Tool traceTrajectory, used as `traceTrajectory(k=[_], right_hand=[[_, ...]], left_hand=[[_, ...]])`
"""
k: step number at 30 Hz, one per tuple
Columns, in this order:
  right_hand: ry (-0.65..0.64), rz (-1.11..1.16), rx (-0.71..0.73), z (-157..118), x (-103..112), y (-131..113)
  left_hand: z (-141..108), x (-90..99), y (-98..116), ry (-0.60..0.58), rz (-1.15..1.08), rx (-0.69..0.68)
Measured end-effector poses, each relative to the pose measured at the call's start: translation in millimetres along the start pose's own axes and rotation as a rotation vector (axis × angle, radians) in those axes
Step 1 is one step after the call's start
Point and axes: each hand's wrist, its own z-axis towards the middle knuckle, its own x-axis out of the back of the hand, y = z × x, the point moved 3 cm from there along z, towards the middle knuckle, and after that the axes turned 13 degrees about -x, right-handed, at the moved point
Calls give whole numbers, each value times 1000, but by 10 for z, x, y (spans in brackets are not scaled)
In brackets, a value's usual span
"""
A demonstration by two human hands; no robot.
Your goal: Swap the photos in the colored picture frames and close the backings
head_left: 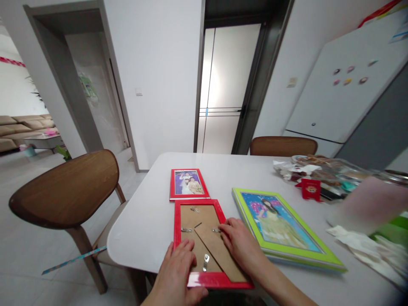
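A red photo frame lies face down at the table's front edge, its brown backing board facing up with a stand flap and several metal clips. My left hand grips the frame's lower left corner, fingers bent over the side and thumb at the front edge. My right hand lies across the frame's right side, with bent fingertips touching the right-hand metal clip. Just beyond the far edge is a second red photo frame, face up with a picture of a couple. To the right, a green photo frame lies face up.
The white table holds a small red card, crumpled tissues and plastic-wrapped items at the right. Brown chairs stand at the left and far side. A white fridge is at the right.
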Motion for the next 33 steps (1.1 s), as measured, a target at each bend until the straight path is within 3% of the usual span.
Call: traceTrajectory(k=[22, 28, 33], right_hand=[[-48, 61, 76, -30, 15, -12], [-46, 94, 198, -267, 115, -156], [-236, 139, 428, -553, 170, -439]], left_hand=[[-39, -52, -10, 75, -40, -11], [-47, -86, -42, 113, -39, -46], [-48, -81, -44, 124, -33, -42]])
